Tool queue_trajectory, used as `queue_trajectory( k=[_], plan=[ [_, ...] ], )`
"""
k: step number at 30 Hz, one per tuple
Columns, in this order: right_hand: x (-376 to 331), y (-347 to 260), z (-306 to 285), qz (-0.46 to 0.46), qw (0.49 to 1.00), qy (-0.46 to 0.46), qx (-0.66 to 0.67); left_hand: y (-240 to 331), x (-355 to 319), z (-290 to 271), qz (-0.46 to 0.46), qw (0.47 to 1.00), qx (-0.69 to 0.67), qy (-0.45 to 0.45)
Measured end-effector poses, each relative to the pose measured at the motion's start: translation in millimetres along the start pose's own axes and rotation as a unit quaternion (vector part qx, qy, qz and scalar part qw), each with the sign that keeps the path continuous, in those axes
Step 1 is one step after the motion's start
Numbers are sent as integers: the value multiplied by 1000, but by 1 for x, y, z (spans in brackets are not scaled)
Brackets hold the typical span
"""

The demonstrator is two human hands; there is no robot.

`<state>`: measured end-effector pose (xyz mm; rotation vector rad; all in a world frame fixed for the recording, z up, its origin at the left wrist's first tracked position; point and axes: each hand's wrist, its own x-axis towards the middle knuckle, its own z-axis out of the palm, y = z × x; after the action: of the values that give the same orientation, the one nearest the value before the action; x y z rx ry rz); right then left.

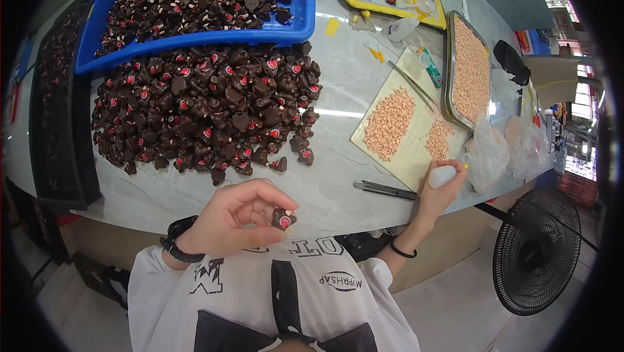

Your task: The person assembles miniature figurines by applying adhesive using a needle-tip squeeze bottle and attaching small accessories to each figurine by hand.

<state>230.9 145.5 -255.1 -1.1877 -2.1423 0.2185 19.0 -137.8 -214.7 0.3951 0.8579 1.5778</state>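
Observation:
My left hand (237, 212) pinches a small dark brown figure (284, 219) between thumb and fingertips, just above the near table edge. A red and white disc and pale bits show on the figure. My right hand (442, 186) is closed round a small white squeeze bottle (442, 176). Its fingertips are beside a small heap of pinkish-beige pieces (439, 139) on a cream board (398, 89); whether they also grip a piece is too small to tell. A larger heap of the same pieces (389, 124) lies left of it. A big pile of dark brown figures (201, 111) spreads beyond my left hand.
Behind the pile is a blue tray (302, 30) of similar figures, with a black tray (78, 176) at far left. A tray of pinkish pieces (470, 69), a plastic bag (487, 154), tweezers (416, 85) and a black cutter knife (385, 189) lie right. A black fan (536, 251) stands beside the table.

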Motion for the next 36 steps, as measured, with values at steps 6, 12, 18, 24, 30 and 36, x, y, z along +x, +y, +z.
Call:
queue_trajectory(
  k=[6, 12, 18, 24, 30, 36],
  plan=[
    [0, 0, -1, -33, 999, -30, -22, 1, 0, -1, -12, 999, 50, -13],
    [-9, -39, -15, -33, 994, 55, 92, 2, 2, 2, -24, 999, 45, -19],
    [-43, -166, -19, -204, 863, -238, 396, -3, 1, 6, 26, 997, 59, 47],
    [-45, -173, -18, -184, 874, -266, 362, -2, 3, 6, 147, 938, 305, 69],
    [-53, -171, -7, -196, 872, -268, 360, 0, 4, 6, 189, 911, 360, 71],
    [-50, -171, -10, -258, 869, -279, 317, 2, 4, 6, 210, 887, 406, 68]
  ],
)
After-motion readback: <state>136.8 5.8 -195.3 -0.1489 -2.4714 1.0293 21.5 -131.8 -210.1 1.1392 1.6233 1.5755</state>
